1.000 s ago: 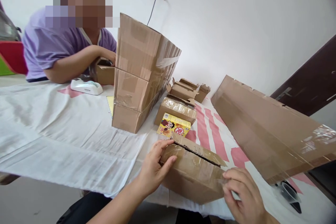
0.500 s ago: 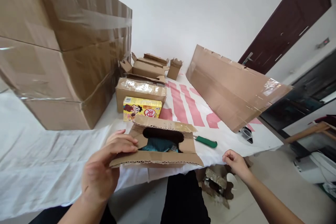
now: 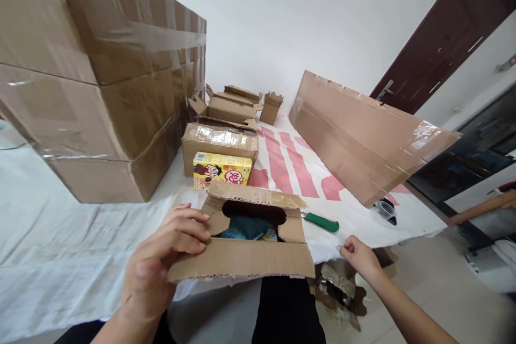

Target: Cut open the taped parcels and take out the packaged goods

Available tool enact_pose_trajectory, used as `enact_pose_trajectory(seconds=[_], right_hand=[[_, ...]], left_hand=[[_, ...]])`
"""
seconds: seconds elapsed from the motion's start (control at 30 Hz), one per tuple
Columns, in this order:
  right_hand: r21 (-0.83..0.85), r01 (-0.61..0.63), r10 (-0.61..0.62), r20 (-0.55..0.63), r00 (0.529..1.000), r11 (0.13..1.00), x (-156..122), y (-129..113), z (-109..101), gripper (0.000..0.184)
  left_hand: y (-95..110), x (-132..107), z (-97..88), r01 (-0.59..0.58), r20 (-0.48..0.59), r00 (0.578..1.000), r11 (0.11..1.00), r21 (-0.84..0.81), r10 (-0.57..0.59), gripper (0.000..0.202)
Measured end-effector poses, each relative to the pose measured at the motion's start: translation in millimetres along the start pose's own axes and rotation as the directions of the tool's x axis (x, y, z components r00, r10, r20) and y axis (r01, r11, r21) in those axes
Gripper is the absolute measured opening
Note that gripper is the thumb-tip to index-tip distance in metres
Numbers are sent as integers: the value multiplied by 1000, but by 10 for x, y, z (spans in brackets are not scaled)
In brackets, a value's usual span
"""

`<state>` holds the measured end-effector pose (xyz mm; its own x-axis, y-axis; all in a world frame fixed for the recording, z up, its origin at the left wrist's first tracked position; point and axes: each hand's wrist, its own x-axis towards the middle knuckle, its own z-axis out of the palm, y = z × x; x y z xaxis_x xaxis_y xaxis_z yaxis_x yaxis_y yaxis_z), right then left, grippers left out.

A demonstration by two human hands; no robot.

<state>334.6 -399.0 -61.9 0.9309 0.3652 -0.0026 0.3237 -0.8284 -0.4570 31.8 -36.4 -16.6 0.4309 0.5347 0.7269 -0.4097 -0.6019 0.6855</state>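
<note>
An opened cardboard box point(image 3: 242, 259) sits at the table's front edge, its near flap folded out toward me. Inside lies a teal plastic packet point(image 3: 248, 228), partly hidden by the box walls. My left hand point(image 3: 161, 258) grips the box's left end, with fingers over the flap. My right hand point(image 3: 360, 258) is closed, fingers curled together at the table edge; what they pinch, if anything, is hidden. Between the box and that hand lies a green-handled knife point(image 3: 321, 222), its blade mostly hidden behind the box. A yellow snack box point(image 3: 221, 170) stands just behind the open box.
Large taped cartons point(image 3: 121, 118) tower at left. A taped brown box point(image 3: 220, 138) and open small boxes point(image 3: 233, 106) stand behind. A big cardboard panel point(image 3: 363, 134) leans at right, near a tape roll point(image 3: 385, 209). Cardboard scraps point(image 3: 341, 285) lie below the table.
The near flap of the box has swung down and toward me, showing more of its face. My left hand stays at the box's left end. My right hand remains closed by the edge.
</note>
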Motion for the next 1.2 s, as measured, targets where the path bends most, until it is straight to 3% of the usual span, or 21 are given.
enact_pose_trajectory(seconds=[0.07, 0.13, 0.17, 0.23, 0.33, 0.43, 0.53, 0.6, 0.63, 0.73, 0.83, 1.2], right_hand=[[-46, 85, -86, -22, 996, 995, 2, -82, -81, 16], [-70, 288, -292, -49, 955, 955, -7, -249, -163, 13], [-83, 415, -421, -80, 903, 906, -20, -370, -202, 11], [-129, 636, -649, -171, 741, 761, -75, -681, -275, 12], [-173, 793, -806, -246, 539, 584, -224, -1240, -351, 29], [-132, 897, -903, -152, 402, 422, -370, -1713, -330, 55], [-77, 952, -955, -11, 295, 295, -424, -1945, -202, 54], [-48, 964, -965, 9, 262, 261, -414, -1974, -102, 44], [-40, 965, -966, 0, 259, 259, -403, -1966, -61, 40], [-35, 963, -964, -25, 266, 267, -374, -1925, -8, 37], [-24, 965, -965, -21, 262, 263, -345, -1920, -26, 34], [43, 975, -970, -105, 221, 218, -228, -1874, 43, 31]], left_hand=[[19, 28, 7, -8, 53, 999, 995, -98, 13, 56], [48, 65, 15, -26, 96, 995, 988, -154, 41, 39], [63, 85, 16, -32, 120, 991, 988, -151, 51, 33], [86, 124, 9, -49, 177, 982, 990, -135, 73, 28], [95, 157, -24, -64, 226, 971, 993, -96, 84, 29], [68, 148, -56, -60, 256, 963, 994, -94, 82, 27], [-6, 116, -66, -31, 178, 983, 997, -77, 44, 18], [-84, 100, -66, 26, 126, 992, 998, -50, -20, 15], [-128, 98, -63, 67, 133, 989, 997, -49, -60, 23], [-248, 114, -47, 189, 238, 957, 978, -85, -164, 51], [-318, 143, -14, 244, 310, 929, 964, -109, -200, 62], [-287, 158, -22, 149, 369, 921, 988, -34, -126, 58]])
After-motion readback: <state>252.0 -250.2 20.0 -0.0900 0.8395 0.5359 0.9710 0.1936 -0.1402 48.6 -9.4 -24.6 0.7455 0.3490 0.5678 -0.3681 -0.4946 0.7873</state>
